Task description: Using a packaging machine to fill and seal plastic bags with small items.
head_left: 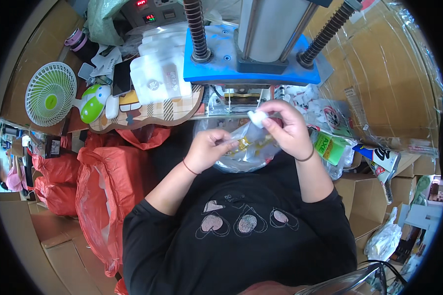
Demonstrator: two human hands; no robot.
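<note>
My left hand (209, 150) is closed, thumb and fingers pinching the lower left end of a clear plastic pouch (251, 133) with yellow print. Fingers of my right hand (291, 132) close on a small white piece (257, 118) at the pouch's upper end; whether it is a cap or a folded bit of film I cannot tell. Beneath both hands a large clear plastic bag (226, 163) sits at my lap, with more yellow-marked items showing in it. Just beyond my hands stands a press with a blue plate (251, 73), and metal parts (245, 98) lie under it.
Stacked white printed pouches (161, 81) lie left of the press on a wooden board (177, 110). Farther left are a phone (123, 77) and a green-white fan (51, 93). Red bags (110, 182) stand at my left. White scraps (305, 96) and cardboard (389, 73) are right.
</note>
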